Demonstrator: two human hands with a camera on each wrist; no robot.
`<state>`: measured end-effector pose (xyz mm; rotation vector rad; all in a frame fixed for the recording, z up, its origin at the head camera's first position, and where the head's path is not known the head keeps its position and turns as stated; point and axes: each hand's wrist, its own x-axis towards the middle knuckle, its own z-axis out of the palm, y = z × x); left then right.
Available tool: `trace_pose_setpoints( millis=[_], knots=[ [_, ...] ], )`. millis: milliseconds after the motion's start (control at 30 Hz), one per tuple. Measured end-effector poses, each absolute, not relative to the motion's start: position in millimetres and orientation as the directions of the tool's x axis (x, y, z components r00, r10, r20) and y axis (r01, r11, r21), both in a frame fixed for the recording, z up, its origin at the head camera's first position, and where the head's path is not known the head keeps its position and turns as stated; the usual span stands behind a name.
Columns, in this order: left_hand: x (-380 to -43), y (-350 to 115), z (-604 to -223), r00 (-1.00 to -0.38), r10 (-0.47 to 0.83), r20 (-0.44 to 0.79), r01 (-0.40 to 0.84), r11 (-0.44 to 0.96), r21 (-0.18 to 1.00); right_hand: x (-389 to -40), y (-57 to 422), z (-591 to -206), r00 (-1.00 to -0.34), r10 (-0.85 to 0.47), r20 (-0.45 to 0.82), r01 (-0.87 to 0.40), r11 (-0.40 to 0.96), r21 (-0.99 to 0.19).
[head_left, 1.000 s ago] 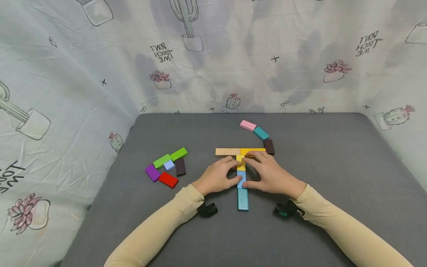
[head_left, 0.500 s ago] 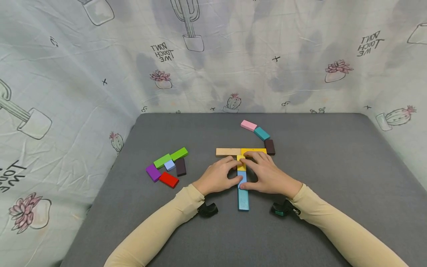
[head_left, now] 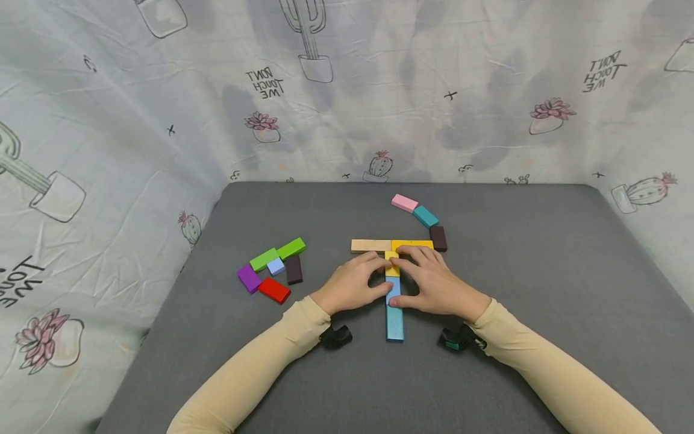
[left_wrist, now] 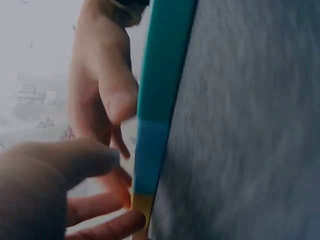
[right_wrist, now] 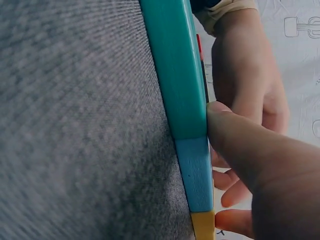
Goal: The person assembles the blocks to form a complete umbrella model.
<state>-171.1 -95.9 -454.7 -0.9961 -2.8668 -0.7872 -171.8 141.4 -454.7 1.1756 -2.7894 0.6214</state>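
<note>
A row of blocks runs toward me in the head view: a small yellow block [head_left: 392, 265], a light blue block [head_left: 393, 288] and a teal-blue block [head_left: 394, 324]. From the left, my left hand [head_left: 353, 284] touches the row, its thumb over the light blue block and a forefinger at the yellow one. My right hand [head_left: 440, 283] reaches in from the other side. Its thumb lies where the light blue and teal-blue blocks meet, its fingers near the yellow block. In the right wrist view, that thumb [right_wrist: 222, 120] rests at the teal-blue block's upper edge [right_wrist: 180, 75].
Across the row's far end lie a natural wood block [head_left: 371, 246] and a long yellow block [head_left: 412, 244]. A dark brown [head_left: 438, 239], a teal [head_left: 425, 216] and a pink block [head_left: 404, 203] curve beyond. Leftward sits a cluster with a red block [head_left: 274, 290] and a purple block [head_left: 249, 279].
My right hand has shifted slightly left, bringing its thumb further over the row. The left hand and the blocks stay nearly as they were.
</note>
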Motion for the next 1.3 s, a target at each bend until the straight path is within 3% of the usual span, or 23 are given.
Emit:
trace_pose_setpoints(
  millis=[200, 400, 667, 900, 1300],
  knots=[
    [-176.1, -114.9, -438.8, -0.823, 0.538, 0.185, 0.555, 0.691, 0.463, -172.3, 141.6, -453.4, -0.718, -0.671, 0.185, -0.687, 0.642, -0.34],
    [-187.1, -165.9, -418.2, -0.9, 0.401, 0.169, 0.433, 0.784, 0.446, -172.2, 142.3, -452.1, -0.723, -0.669, 0.173, -0.68, 0.646, -0.347],
    [-200.1, -217.1, -408.9, -0.983, 0.174, 0.064, 0.185, 0.946, 0.266, -173.1, 143.4, -454.0, -0.72, -0.671, 0.178, -0.685, 0.644, -0.342],
    [-208.5, -223.9, -409.8, -0.986, 0.102, -0.129, 0.072, 0.973, 0.218, -173.4, 143.4, -456.8, -0.718, -0.672, 0.182, -0.687, 0.64, -0.344],
    [-227.8, -216.9, -413.2, -0.98, 0.13, -0.153, 0.087, 0.962, 0.258, -172.8, 142.9, -456.0, -0.727, -0.666, 0.168, -0.675, 0.647, -0.354]
  ],
)
